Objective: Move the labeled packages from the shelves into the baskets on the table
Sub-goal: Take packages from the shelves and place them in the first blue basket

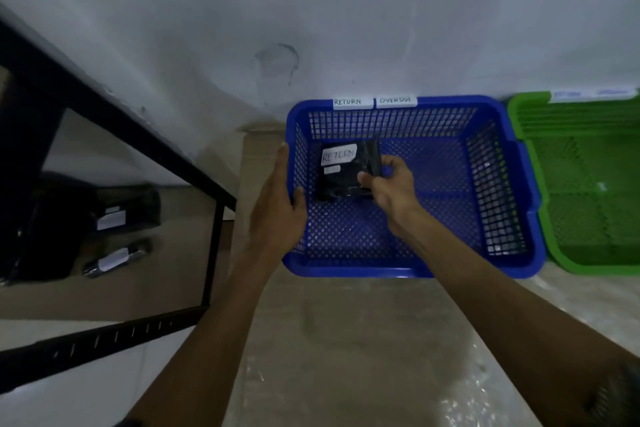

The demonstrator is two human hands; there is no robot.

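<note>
A blue mesh basket (408, 269) stands on the table against the wall, with white tags reading RETURN and OVERDUE on its far rim. Inside its left half is a black package (341, 180) with a white label that reads RETURN. My right hand (391, 189) pinches the package's right edge, low over the basket floor. Whether the package rests on the floor I cannot tell. My left hand (277, 204) grips the basket's left rim, thumb inside. More black packages with white labels (110, 218) (116, 260) lie on the shelf at the left.
A green basket (588, 263) with a white tag stands right of the blue one, close beside it. A black metal shelf frame (211, 253) rises at the left, close to the table's left edge. The white wall runs directly behind both baskets. The table (346, 340) has a glossy plastic cover.
</note>
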